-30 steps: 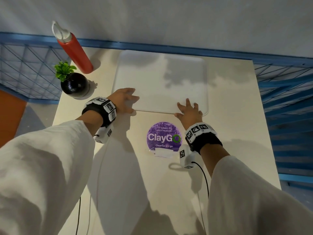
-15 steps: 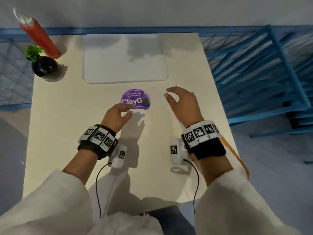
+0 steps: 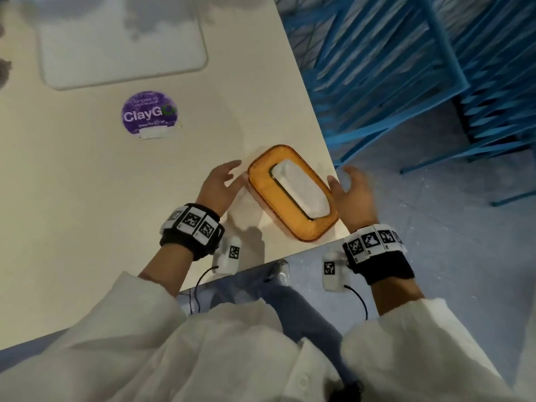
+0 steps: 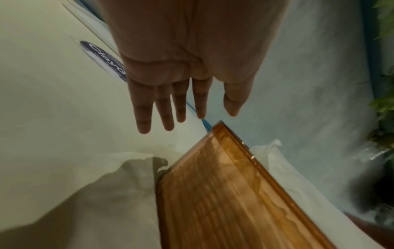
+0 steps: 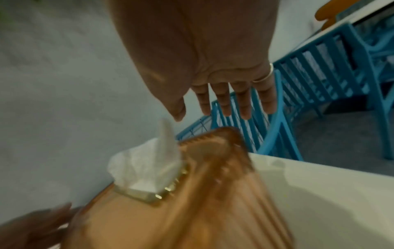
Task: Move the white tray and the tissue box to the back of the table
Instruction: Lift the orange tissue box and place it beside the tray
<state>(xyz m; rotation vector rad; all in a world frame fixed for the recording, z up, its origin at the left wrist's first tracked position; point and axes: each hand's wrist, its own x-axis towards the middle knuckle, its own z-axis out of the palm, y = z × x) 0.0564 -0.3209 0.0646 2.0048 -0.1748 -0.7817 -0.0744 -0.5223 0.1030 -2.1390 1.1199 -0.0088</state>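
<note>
- Head view: amber tissue box (image 3: 293, 192) sits at the desk (image 3: 87, 198) corner between left hand (image 3: 219, 188) and right hand (image 3: 352, 195), both spread; white tray (image 3: 121, 44) lies well beyond.
- Left wrist: fingers (image 4: 163, 107) straight, box just beside.
- Right wrist: fingers (image 5: 221, 99) spread above box.

Cream table, purple sticker, blue furniture on a grey floor

The cream table (image 3: 87, 213) carries a round purple "ClayGo" sticker (image 3: 148, 113), lying flat well beyond and to the left of the left hand's fingers (image 3: 232, 166). Past the right hand's fingers (image 3: 353, 172), off the table's edge, stand blue slatted frames (image 3: 406, 68) on the speckled grey floor (image 3: 464, 242). Nearer than both sets of fingers, below the table's front edge, a jeans leg (image 3: 290, 303) ends in a pale shoe (image 3: 280, 271). In the left wrist view, green leaves (image 4: 383, 104) show blurred to the right of the fingers.
</note>
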